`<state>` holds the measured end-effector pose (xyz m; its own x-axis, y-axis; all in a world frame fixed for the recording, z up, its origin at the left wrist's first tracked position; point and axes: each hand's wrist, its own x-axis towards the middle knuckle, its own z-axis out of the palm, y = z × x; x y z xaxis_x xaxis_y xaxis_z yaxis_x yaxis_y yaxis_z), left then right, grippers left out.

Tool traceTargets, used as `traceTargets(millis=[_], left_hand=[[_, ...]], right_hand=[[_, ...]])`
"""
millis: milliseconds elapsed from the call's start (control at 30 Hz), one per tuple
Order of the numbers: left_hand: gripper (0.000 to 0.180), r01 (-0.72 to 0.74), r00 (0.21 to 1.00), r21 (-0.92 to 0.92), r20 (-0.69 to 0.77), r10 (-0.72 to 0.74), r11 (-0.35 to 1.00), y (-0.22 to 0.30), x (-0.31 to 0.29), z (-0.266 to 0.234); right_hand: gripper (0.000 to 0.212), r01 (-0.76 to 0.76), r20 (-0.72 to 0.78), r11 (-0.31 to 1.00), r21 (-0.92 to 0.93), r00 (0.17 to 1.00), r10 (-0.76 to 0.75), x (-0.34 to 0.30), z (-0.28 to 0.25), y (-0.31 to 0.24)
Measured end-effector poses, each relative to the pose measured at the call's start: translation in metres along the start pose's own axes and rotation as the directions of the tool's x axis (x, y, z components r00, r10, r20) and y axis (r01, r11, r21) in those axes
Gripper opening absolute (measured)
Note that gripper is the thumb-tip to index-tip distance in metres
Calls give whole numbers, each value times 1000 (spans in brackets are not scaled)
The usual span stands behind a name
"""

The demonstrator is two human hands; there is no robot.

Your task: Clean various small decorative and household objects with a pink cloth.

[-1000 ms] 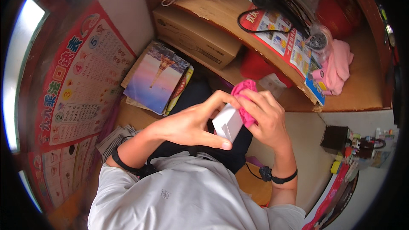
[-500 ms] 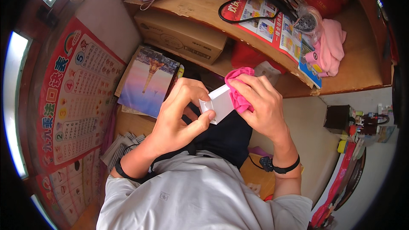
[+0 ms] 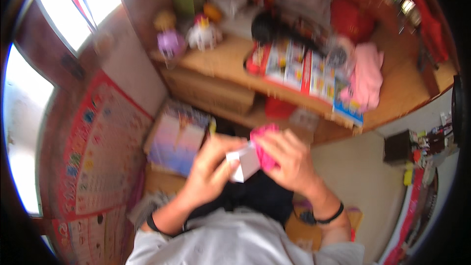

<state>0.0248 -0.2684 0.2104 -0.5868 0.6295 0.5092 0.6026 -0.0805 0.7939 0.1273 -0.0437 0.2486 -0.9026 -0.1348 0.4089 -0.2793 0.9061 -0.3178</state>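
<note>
A small white box [image 3: 247, 163] is in front of my body, tilted, with one end toward my left side. My left hand [image 3: 207, 172] grips that end between thumb and fingers. Bunched in my right hand [image 3: 293, 163] is a bright pink cloth [image 3: 265, 148], pressed against the box's other end. The fingers of my right hand are wrapped over the cloth and hide part of the box. Motion blur softens the details of both hands and the box.
Ahead, a wooden shelf [image 3: 230, 59] carries toys, a black hair dryer [image 3: 267, 28], a colourful leaflet [image 3: 294, 68] and pale pink fabric [image 3: 367, 76]. Below it are a cardboard box [image 3: 211, 88] and a picture-covered book [image 3: 177, 135]. A chart [image 3: 100, 152] hangs at left.
The view has tilted up, so more of the shelf and windows shows, and everything sits lower. The white box has turned in my left hand; the cloth stays against it.
</note>
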Motion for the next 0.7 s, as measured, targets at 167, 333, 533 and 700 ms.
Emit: traceTargets(millis=[167,333,533,700], left_hand=[[35,502,863,-365,156,-480,784,13,-3,12],[30,425,904,-157,125,-409,891,-1,-15,18],[31,358,925,-577,110,-364,734,2,-25,-16],[46,286,936,-591,5,-351,754,0,-45,-52]], right_hand=[[68,98,23,994,-50,995,-97,6,2,-7],[70,231,-89,967,-105,967,-241,16,4,-34],[61,228,-54,956,-183,969,-241,12,0,-14],[57,104,-47,995,3,994,-103,-4,-5,-3]])
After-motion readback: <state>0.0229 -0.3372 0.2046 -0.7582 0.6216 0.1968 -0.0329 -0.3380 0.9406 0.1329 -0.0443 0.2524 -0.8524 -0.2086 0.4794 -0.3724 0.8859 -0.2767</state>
